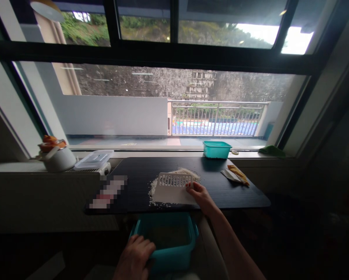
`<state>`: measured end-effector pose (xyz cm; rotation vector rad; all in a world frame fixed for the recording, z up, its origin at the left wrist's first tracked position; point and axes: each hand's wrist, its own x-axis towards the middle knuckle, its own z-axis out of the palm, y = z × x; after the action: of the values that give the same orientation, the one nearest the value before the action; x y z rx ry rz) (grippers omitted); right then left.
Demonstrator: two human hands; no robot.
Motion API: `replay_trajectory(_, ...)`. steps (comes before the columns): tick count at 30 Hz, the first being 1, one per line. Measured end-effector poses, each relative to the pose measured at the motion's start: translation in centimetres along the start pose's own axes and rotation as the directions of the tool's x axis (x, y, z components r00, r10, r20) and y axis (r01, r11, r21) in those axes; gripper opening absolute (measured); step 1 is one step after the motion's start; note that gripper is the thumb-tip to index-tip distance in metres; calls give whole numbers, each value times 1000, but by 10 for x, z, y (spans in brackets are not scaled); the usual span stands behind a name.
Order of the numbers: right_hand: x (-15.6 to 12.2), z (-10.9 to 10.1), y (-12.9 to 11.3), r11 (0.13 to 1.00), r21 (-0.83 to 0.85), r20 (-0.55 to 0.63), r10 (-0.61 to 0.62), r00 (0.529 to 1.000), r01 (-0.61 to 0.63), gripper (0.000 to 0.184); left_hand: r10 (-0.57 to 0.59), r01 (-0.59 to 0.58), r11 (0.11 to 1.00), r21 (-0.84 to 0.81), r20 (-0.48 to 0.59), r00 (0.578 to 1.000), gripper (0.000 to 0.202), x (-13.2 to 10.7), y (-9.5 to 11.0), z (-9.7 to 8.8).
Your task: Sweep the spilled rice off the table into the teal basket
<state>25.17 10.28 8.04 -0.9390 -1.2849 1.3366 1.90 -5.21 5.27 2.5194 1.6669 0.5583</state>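
My right hand pinches the right edge of a white plastic plate with a row of slots along its far side. The plate lies low over a spread of white grains, which look like rice, on the dark table. Part of the grains is hidden beneath it. Below the table's near edge is a teal plastic tub with a shadowed inside. My left hand is closed over the tub's near left rim.
Another teal container stands at the table's far edge, by the window. A folded yellow and white packet lies at the right. On the left ledge are a pale pot and a clear plastic lid. A green cloth rests on the right sill.
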Motion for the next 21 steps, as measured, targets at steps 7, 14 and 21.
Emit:
replay_trajectory(7, -3, -1, 7, 1000, -6, 29, -2, 1000, 2, 32, -1, 1, 1000, 7, 37, 999, 19, 1, -2, 3)
replay_trajectory(14, 2, -22, 6, 997, 69, -94, -17, 995, 24, 38, 19, -21, 999, 36, 62, 998, 20, -2, -5, 6)
replay_trajectory(21, 8, -53, 6, 993, 119, -176, 6, 984, 15, 40, 6, -7, 1000, 17, 72, 997, 19, 2, -2, 5)
